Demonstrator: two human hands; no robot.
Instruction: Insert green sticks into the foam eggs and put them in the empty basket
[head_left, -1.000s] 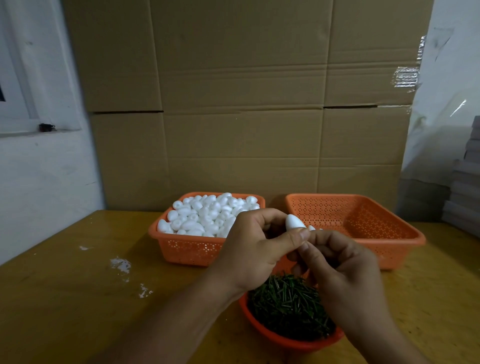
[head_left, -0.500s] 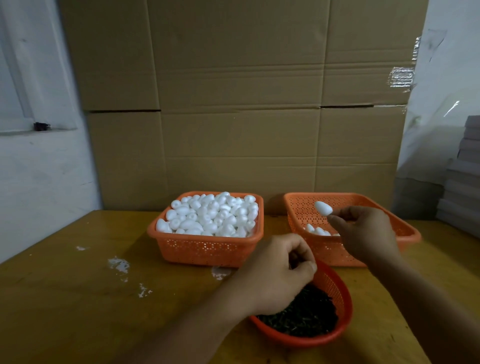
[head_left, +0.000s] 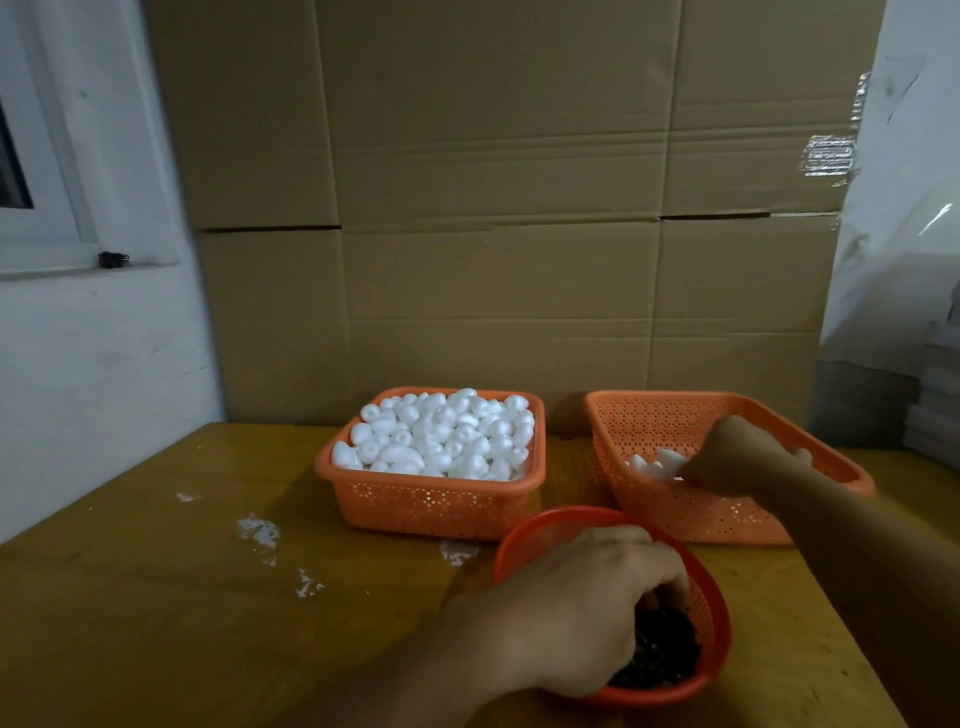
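Three orange perforated plastic containers on a worn yellow wooden tabletop.

Round bowl: mesh-walled, holding a dark heap of thin green sticks. The left hand is curled down into it, fingertips buried in the heap; whether they pinch a stick cannot be told.

Square basket, beyond the left hand: heaped with smooth white foam eggs, too many to count.

Second basket, under the right hand: a few finished eggs lie at its near-left side, roughly three showing. The right hand reaches inside, fingers loosely curled just beside them; its grip cannot be told.

Behind: plain corrugated cardboard sheets.
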